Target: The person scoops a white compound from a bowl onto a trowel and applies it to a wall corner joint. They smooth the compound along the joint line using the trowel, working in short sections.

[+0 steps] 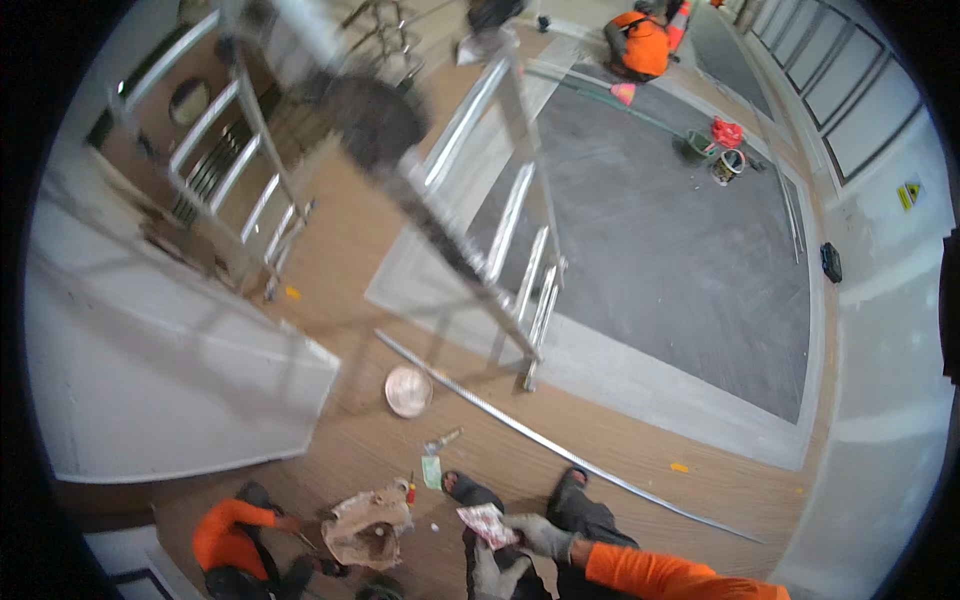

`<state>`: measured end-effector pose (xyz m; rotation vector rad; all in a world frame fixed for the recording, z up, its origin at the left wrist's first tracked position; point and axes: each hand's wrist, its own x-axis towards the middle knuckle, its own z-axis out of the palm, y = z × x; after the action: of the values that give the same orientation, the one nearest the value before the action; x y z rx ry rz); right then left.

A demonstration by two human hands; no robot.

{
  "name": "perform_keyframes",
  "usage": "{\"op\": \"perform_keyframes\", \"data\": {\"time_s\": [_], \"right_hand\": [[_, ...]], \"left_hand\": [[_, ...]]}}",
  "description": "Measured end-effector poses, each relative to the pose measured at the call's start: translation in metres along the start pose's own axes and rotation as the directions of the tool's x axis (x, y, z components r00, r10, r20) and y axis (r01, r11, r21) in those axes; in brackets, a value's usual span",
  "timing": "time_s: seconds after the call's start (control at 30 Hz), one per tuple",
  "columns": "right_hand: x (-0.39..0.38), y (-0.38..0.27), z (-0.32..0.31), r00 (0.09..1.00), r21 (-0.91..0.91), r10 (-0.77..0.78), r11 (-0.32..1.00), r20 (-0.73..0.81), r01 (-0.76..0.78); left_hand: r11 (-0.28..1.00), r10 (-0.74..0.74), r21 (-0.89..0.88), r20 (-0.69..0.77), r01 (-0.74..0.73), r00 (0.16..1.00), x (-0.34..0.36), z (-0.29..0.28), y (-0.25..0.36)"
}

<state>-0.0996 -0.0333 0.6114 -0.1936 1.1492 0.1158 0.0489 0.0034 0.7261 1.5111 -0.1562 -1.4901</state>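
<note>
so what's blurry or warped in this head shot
Head view: the ladder near the lens is motion-smeared, the floor strip bows from fisheye distortion, corners go black, and the gloved right hand with its crumpled packet stays fairly sharp.

Floor was wood-look planking, with a large dark grey panel bordered in pale grey set into it. A ladder stood over the floor, and a long metal strip lay beside its feet. White walls ran along the right, with framed panels at top right.
</note>
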Motion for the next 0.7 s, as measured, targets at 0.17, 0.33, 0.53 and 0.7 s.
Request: {"op": "perform_keyframes", "data": {"time_s": [0.17,0.33,0.53,0.7], "right_hand": [[-0.146,0.047,-0.053,0.984,0.235,-0.067,0.966,-0.163,0.105],[-0.305,0.046,-0.131,0.944,0.466,-0.319,0.824,-0.088,0.322],[-0.400,0.066,-0.243,0.762,0.546,-0.632,0.592,-0.143,0.593],[-0.439,0.032,-0.333,0.702,-0.121,-0.708,0.706,-0.078,0.698]], "left_hand": [[0.990,-0.050,0.139,0.130,0.032,0.990,-0.046,0.120,-0.029],[0.973,-0.082,0.229,0.250,0.023,0.965,-0.103,0.240,-0.059],[0.871,-0.028,0.464,0.370,-0.159,0.929,-0.149,0.370,-0.090],[0.868,-0.016,0.458,0.415,-0.193,0.910,-0.146,0.468,-0.041]]}}
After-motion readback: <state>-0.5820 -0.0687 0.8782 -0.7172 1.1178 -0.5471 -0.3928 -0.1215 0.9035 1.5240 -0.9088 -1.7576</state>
